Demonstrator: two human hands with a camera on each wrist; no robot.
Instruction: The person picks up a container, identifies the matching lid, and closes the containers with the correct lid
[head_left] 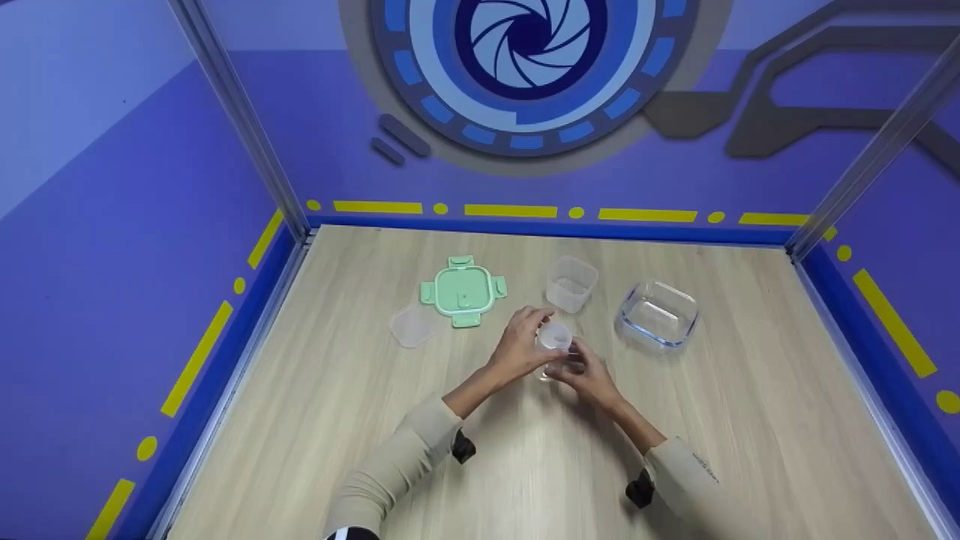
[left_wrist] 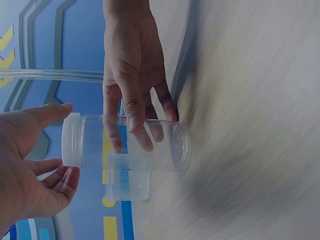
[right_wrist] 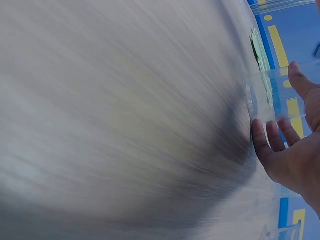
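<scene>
A clear cylindrical jar (left_wrist: 162, 160) stands upright at the middle of the table, capped by a translucent white screw lid (head_left: 555, 335). My left hand (head_left: 519, 349) holds that lid from the side, thumb and fingers on opposite edges of its rim. Lower down, my right hand (head_left: 592, 376) grips the jar's body, its thumb on one side and fingers on the other. In the right wrist view the jar's base (right_wrist: 251, 97) is close to the tabletop. Just behind the jar is a translucent square tub (head_left: 571, 285).
A clear glass container (head_left: 658, 315) sits to the right of the hands. On the left lie a green lid with clip tabs (head_left: 463, 291) and a flat translucent square lid (head_left: 412, 326). Blue panels (head_left: 510, 180) wall the wooden table (head_left: 337, 420) at back and sides.
</scene>
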